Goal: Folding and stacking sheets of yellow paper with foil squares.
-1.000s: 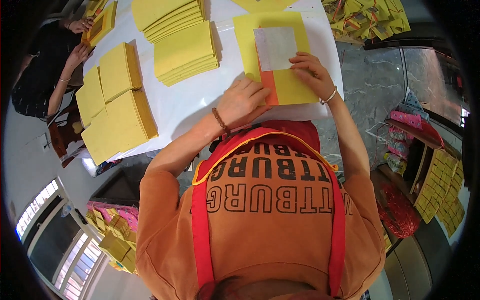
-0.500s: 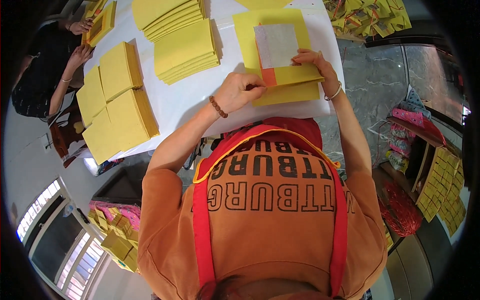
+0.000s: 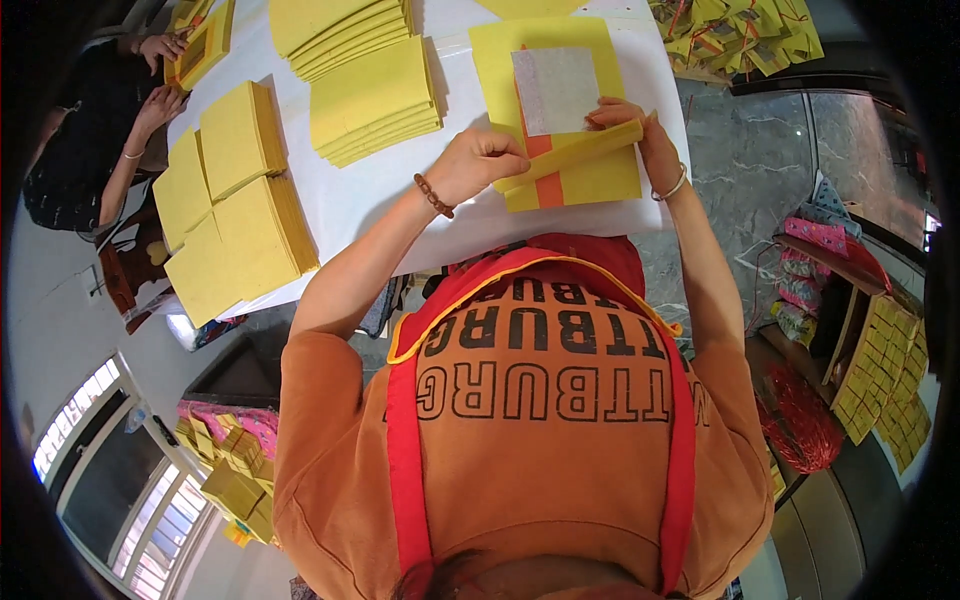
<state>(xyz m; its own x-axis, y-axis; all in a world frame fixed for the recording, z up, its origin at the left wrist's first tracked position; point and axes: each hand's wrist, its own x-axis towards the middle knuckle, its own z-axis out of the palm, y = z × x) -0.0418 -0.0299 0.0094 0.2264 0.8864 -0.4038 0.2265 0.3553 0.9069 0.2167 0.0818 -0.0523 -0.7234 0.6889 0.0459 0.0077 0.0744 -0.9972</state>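
Note:
A yellow paper sheet lies at the near right part of the table. On it are a greyish-white square of paper and an orange strip. A narrow folded band of yellow paper runs slantwise across them, its right end higher. My left hand, with a beaded bracelet, is closed in a pinch on the band's left end. My right hand, wearing a light bangle, grips the right end; some of its fingers are curled behind the band near the white square.
Stacks of yellow paper stand left of my sheet, and more piles lie near the table's left edge. A co-worker's hands handle a yellow frame at far left. Beyond the table's right edge sits a heap of yellow pieces with red cords.
The folded band has moved away from me and tilted up, baring more orange strip on its near side. Both hands moved slightly with it, still gripping its ends.

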